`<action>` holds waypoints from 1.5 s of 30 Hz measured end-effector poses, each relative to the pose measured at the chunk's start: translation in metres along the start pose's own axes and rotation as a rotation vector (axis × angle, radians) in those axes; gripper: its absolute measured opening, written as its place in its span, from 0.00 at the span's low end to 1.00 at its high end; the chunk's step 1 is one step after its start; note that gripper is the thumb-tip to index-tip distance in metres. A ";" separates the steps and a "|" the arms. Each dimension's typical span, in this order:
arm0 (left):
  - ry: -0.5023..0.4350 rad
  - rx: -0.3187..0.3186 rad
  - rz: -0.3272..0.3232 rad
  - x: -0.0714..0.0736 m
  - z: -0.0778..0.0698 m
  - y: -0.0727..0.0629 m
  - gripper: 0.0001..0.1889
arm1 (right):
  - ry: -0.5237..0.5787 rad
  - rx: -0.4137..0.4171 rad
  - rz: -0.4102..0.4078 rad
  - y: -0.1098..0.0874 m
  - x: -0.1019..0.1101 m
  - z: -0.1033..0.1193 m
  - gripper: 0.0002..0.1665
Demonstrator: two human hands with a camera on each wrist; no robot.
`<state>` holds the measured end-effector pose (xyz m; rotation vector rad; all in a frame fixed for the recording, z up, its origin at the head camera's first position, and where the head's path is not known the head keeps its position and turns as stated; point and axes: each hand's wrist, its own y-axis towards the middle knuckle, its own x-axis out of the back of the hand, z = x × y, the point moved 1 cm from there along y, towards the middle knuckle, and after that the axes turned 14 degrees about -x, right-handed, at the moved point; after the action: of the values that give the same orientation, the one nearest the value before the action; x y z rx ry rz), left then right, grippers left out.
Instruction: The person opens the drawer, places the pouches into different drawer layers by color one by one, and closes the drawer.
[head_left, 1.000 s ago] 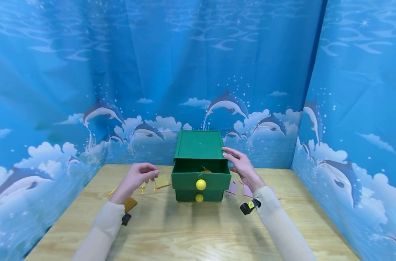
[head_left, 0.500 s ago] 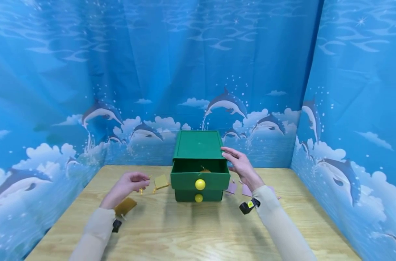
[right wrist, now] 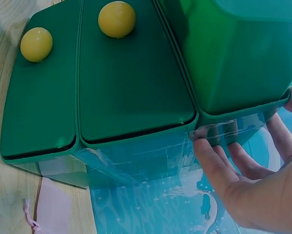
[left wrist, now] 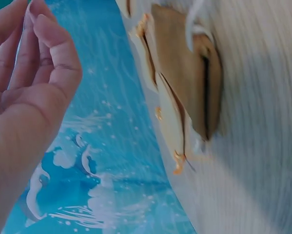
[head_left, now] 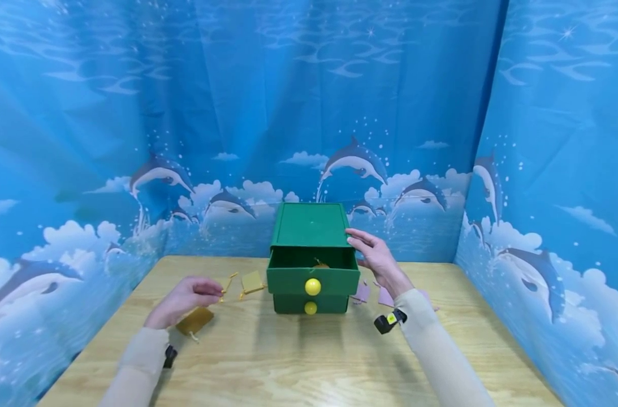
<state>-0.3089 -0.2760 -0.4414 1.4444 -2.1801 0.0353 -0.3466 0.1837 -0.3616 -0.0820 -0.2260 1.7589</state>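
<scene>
A green drawer box (head_left: 311, 225) with round yellow knobs stands on the table, its top drawer (head_left: 288, 281) pulled out. Something small and brownish-yellow (head_left: 321, 265) lies inside that drawer. My right hand (head_left: 382, 263) rests its fingertips against the box's right side near the top, as the right wrist view also shows. To the left, my left hand (head_left: 182, 299) hovers beside a brown drawstring pouch (head_left: 194, 320), fingers loosely bent. Nothing shows between its fingers in the left wrist view. Pale yellow pouches (head_left: 252, 281) lie beyond it, one partly hidden by the hand.
Pink pouches (head_left: 385, 297) lie right of the box, partly behind my right hand. A blue dolphin-print curtain (head_left: 237, 141) closes off the back and sides of the wooden table (head_left: 309, 367).
My left hand has moved left and lower, away from the drawer box, uncovering the brown pouch and the yellow cords. My right hand stays at the box's side. The drawer has not moved.
</scene>
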 end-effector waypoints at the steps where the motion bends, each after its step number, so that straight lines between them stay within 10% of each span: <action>1: 0.010 0.008 -0.001 0.001 0.001 -0.001 0.21 | -0.001 -0.002 -0.002 0.000 0.000 0.000 0.31; 45: 0.086 0.106 0.230 0.038 0.033 -0.041 0.19 | 0.008 0.003 -0.003 0.003 0.001 -0.001 0.29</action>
<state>-0.2982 -0.3362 -0.4639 1.2156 -2.2912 0.2926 -0.3490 0.1843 -0.3635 -0.0863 -0.2177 1.7555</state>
